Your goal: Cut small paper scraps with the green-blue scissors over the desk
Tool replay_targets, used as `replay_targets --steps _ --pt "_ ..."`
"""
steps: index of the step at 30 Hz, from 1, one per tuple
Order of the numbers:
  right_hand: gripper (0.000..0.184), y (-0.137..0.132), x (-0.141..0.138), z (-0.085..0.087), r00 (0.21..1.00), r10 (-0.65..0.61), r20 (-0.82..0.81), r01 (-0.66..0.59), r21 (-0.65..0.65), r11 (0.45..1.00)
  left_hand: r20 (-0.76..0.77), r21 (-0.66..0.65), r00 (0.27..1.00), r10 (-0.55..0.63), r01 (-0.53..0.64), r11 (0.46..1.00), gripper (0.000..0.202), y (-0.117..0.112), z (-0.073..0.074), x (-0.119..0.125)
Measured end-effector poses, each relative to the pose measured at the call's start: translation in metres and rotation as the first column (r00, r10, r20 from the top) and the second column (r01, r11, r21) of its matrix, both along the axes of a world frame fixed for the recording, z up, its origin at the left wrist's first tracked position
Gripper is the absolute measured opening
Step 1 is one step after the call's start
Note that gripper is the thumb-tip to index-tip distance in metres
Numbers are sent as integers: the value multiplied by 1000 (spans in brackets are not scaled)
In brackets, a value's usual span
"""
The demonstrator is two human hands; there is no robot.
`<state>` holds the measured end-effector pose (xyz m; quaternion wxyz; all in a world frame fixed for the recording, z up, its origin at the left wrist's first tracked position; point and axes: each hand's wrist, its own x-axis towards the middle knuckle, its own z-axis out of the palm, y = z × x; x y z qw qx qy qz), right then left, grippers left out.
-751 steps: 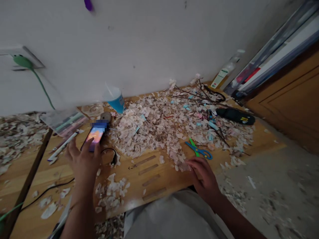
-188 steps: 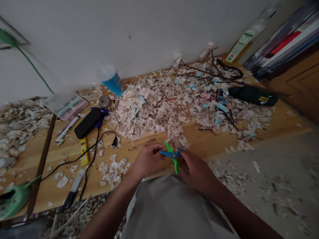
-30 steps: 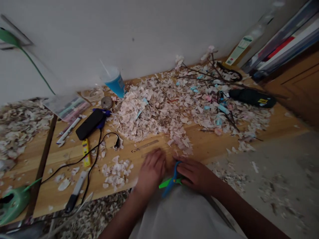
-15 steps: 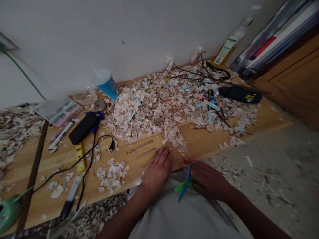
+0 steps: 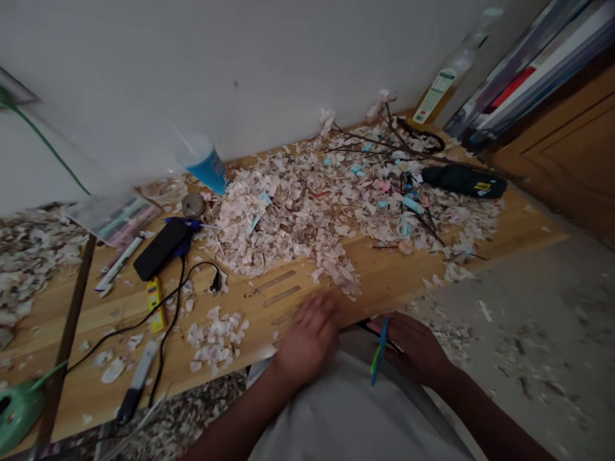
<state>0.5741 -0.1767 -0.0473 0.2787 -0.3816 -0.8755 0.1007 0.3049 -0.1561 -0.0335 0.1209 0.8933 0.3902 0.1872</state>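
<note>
to the right front of the petal pile (image 5: 273,224), scissors (image 5: 379,357) are gripped by the right hand (image 5: 416,346); before the pile, the left hand (image 5: 310,339), blurred, is held flat. light, stiff handling is expected, best controlled by the blue loop (image 5: 385,328).

Left hand (image 5: 311,339) blurred at desk (image 5: 389,278) near edge, fingers smeared; contact with desk unclear. Scissors (image 5: 379,353) in right hand (image 5: 417,347) seen almost edge-on, handle part-hidden by hand; blade spread unreadable. Forearms (image 5: 494,410) cut by bottom picture edge. Blue tool (image 5: 193,224), desk left part, mostly covered by black phone (image 5: 161,250); type unclear. Green device (image 5: 22,406) cut by left picture edge, green plug (image 5: 6,97) too. Print too small: yellow box (image 5: 156,302), bottle label (image 5: 434,96), dark pouch (image 5: 454,180).
</note>
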Motion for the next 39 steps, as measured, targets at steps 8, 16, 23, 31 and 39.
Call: replay_targets --steps 8,16,23,31,39 --pt "38 5 -10 6 995 6 -99 -3 35 999 95 -39 959 -269 273 961 34 -3 -3 1" --pt "33 10 -29 8 972 -176 -153 146 -191 971 50 -111 882 469 -461 880 33 44 -3 -7" --pt "39 34 -80 13 971 233 -47 -238 -170 956 -12 -147 883 469 -466 873 21 69 1 -5" --pt "20 27 -36 18 994 39 106 -37 -23 999 342 -578 703 623 -365 729 18 76 7 -27" --pt "32 41 -69 14 949 -231 -212 167 -284 944 426 -801 529 734 -158 578 38 87 12 -23"
